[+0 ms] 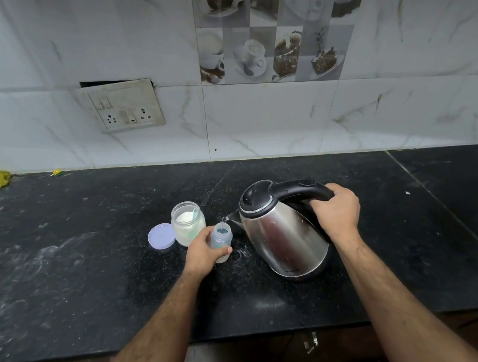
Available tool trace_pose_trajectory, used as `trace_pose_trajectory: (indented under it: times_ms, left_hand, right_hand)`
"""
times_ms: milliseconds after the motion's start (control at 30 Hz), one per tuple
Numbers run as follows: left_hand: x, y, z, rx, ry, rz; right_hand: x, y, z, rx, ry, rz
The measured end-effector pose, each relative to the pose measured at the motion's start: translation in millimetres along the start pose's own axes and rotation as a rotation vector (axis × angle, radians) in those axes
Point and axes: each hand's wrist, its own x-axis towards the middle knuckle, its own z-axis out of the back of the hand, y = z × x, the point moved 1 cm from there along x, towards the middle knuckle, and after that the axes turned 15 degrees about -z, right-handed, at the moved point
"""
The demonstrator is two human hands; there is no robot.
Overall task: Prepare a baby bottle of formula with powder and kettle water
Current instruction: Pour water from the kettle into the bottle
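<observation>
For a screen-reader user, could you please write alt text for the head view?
The right hand tilts a steel kettle, pouring water into an open bottle gripped by the left hand on a black counter. Beside them stand an open powder jar and its lid.

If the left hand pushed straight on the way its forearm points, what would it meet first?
Beyond the bottle that the left hand grips, the kettle spout looks nearest in that line, though depth is unclear.
</observation>
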Motion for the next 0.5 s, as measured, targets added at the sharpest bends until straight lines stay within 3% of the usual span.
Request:
trace_pose_trajectory:
  times_ms: [500]
  left_hand:
    - [-5.5, -0.5, 0.5, -0.013, -0.018, 0.010]
  right_hand:
    - [-0.3, 5.2, 5.6, 0.020, -0.002, 0.015]
